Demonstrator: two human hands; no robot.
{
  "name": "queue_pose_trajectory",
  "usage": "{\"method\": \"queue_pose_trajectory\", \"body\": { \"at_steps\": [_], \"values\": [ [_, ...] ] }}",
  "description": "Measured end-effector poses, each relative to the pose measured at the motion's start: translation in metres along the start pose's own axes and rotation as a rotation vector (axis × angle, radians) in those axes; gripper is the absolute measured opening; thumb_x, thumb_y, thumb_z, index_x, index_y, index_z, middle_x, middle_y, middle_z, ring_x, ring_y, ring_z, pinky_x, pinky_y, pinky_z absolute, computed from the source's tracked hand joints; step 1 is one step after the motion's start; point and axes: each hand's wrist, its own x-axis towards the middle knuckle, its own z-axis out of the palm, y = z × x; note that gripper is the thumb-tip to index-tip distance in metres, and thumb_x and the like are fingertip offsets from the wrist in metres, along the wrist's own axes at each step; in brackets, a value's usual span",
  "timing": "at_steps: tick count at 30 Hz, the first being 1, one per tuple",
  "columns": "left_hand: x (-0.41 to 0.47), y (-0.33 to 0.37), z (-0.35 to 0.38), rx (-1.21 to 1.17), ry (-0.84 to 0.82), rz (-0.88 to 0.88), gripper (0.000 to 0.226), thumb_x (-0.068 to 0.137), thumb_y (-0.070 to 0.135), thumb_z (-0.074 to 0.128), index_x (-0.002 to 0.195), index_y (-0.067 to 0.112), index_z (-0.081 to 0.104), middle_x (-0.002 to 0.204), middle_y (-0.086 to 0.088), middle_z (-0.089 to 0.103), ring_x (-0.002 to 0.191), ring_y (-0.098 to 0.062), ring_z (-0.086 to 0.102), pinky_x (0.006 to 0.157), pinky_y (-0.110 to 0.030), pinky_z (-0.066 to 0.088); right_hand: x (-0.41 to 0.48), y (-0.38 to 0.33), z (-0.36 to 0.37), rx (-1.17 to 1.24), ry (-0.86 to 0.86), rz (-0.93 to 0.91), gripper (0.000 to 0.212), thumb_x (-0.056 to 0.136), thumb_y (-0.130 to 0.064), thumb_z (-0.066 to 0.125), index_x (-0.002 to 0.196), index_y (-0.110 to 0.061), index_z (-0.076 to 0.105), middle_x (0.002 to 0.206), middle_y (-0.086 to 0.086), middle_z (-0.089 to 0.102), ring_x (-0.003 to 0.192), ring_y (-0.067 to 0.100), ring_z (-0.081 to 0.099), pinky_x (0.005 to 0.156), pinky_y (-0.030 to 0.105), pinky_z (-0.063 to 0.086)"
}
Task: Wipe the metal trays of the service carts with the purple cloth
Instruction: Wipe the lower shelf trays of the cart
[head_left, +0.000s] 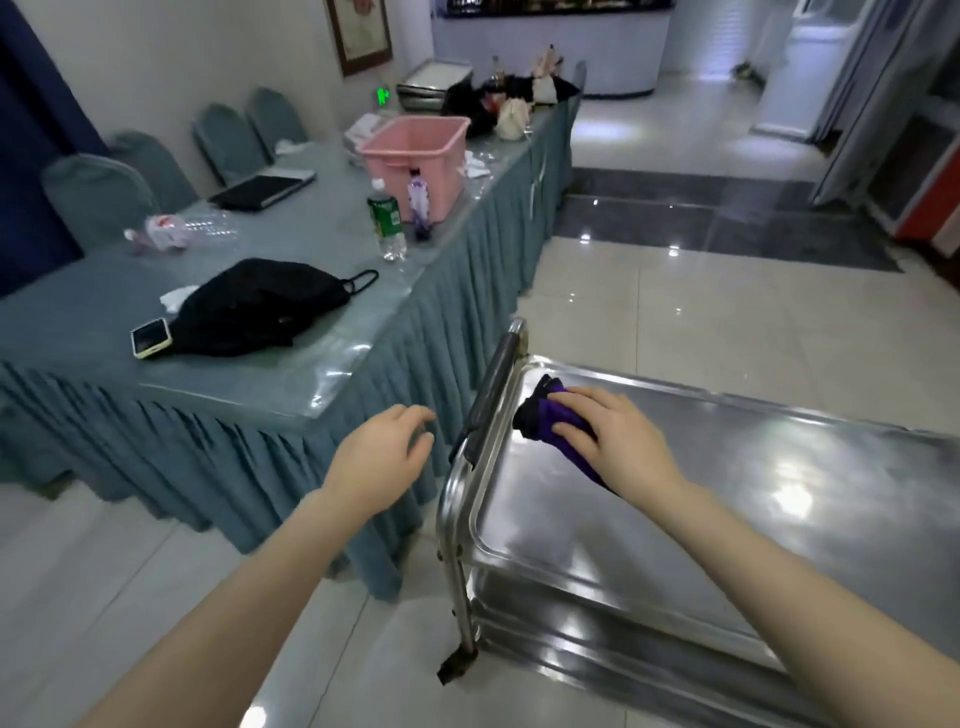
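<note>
**Top tray wipe under way: far-left corner**

The right hand (618, 441) presses the bunched purple cloth (550, 418) flat against the cart's top metal tray (675, 499), near the black-sleeved handle (493, 395); its grip is a loose press, fingers spread over the cloth. The left hand (382, 457) hovers released, holding nothing, beside the cart. Risk: the cart is unsteadied (no hand on the handle), so a firm stroke may roll it on the glossy floor toward the skirted bench (249, 384).

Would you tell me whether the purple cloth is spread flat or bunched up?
Bunched up: the purple cloth sits crumpled under the right hand.
</note>
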Motion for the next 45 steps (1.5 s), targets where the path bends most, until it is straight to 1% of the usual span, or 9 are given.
{"method": "queue_pose_trajectory", "body": {
  "at_steps": [5, 11, 16, 23, 28, 31, 33, 41, 45],
  "values": [
    [0.066, -0.011, -0.019, 0.03, -0.027, 0.074, 0.031, 0.098, 0.034, 0.042, 0.127, 0.027, 0.05, 0.113, 0.006, 0.058, 0.101, -0.016, 0.057, 0.083, -0.037, 0.049, 0.068, -0.005, -0.007, -0.023, 0.026, -0.004, 0.038, 0.096, -0.036, 0.055, 0.132, -0.025, 0.058, 0.133, -0.004, 0.057, 0.115, 0.026, 0.053, 0.093, 0.038, 0.045],
    [0.171, -0.046, -0.018, 0.112, -0.072, 0.208, 0.034, 0.099, 0.034, 0.04, 0.13, 0.023, 0.048, 0.115, 0.002, 0.057, 0.101, -0.02, 0.058, 0.084, -0.038, 0.049, 0.15, 0.0, 0.006, -0.103, 0.064, 0.053, 0.036, 0.096, -0.034, 0.055, 0.131, -0.024, 0.058, 0.129, -0.001, 0.058, 0.11, 0.027, 0.054, 0.087, 0.035, 0.044],
    [0.274, -0.082, -0.002, 0.113, -0.096, 0.399, 0.035, 0.099, 0.032, 0.041, 0.132, 0.022, 0.048, 0.121, 0.0, 0.057, 0.107, -0.021, 0.057, 0.081, -0.035, 0.045, 0.21, 0.013, 0.028, -0.179, 0.139, 0.279, 0.036, 0.095, -0.036, 0.055, 0.13, -0.027, 0.057, 0.131, -0.003, 0.057, 0.112, 0.028, 0.053, 0.089, 0.044, 0.048],
    [0.374, -0.111, 0.026, -0.009, -0.211, 0.556, 0.033, 0.098, 0.033, 0.042, 0.128, 0.023, 0.052, 0.12, 0.002, 0.06, 0.102, -0.019, 0.058, 0.083, -0.034, 0.048, 0.247, 0.017, 0.046, -0.171, 0.131, 0.607, 0.035, 0.096, -0.035, 0.054, 0.13, -0.027, 0.057, 0.131, -0.002, 0.055, 0.117, 0.027, 0.051, 0.094, 0.041, 0.045],
    [0.423, -0.077, 0.06, -0.097, -0.267, 0.701, 0.032, 0.098, 0.033, 0.043, 0.128, 0.026, 0.051, 0.12, 0.004, 0.059, 0.096, -0.014, 0.055, 0.075, -0.028, 0.041, 0.229, 0.032, 0.042, -0.215, 0.147, 0.811, 0.033, 0.097, -0.038, 0.051, 0.129, -0.033, 0.056, 0.133, -0.009, 0.052, 0.119, 0.022, 0.049, 0.087, 0.035, 0.046],
    [0.444, -0.042, 0.082, -0.169, -0.413, 0.722, 0.033, 0.098, 0.033, 0.043, 0.129, 0.025, 0.05, 0.121, 0.001, 0.058, 0.101, -0.02, 0.058, 0.084, -0.035, 0.05, 0.213, 0.049, 0.032, -0.235, 0.147, 0.915, 0.031, 0.097, -0.039, 0.051, 0.128, -0.036, 0.056, 0.134, -0.013, 0.051, 0.12, 0.017, 0.048, 0.081, 0.03, 0.042],
    [0.451, -0.021, 0.092, -0.169, -0.471, 0.778, 0.033, 0.097, 0.031, 0.044, 0.129, 0.025, 0.05, 0.119, -0.001, 0.059, 0.102, -0.022, 0.058, 0.088, -0.04, 0.05, 0.201, 0.06, 0.025, -0.239, 0.155, 0.97, 0.031, 0.097, -0.041, 0.05, 0.127, -0.038, 0.055, 0.134, -0.014, 0.051, 0.121, 0.015, 0.047, 0.081, 0.031, 0.042],
    [0.493, 0.054, 0.117, -0.108, -0.519, 0.94, 0.031, 0.095, 0.031, 0.046, 0.124, 0.026, 0.053, 0.112, 0.003, 0.061, 0.095, -0.019, 0.058, 0.085, -0.034, 0.049, 0.18, 0.098, 0.01, -0.214, 0.268, 1.081, 0.029, 0.095, -0.041, 0.052, 0.124, -0.039, 0.057, 0.129, -0.013, 0.055, 0.117, 0.017, 0.05, 0.082, 0.032, 0.045],
    [0.515, 0.108, 0.147, -0.099, -0.525, 1.068, 0.029, 0.093, 0.031, 0.045, 0.121, 0.028, 0.054, 0.106, 0.008, 0.062, 0.092, -0.017, 0.058, 0.075, -0.028, 0.046, 0.176, 0.121, 0.007, -0.207, 0.352, 1.182, 0.029, 0.095, -0.041, 0.052, 0.124, -0.039, 0.057, 0.128, -0.014, 0.055, 0.117, 0.018, 0.051, 0.079, 0.031, 0.043]
  ]
}}
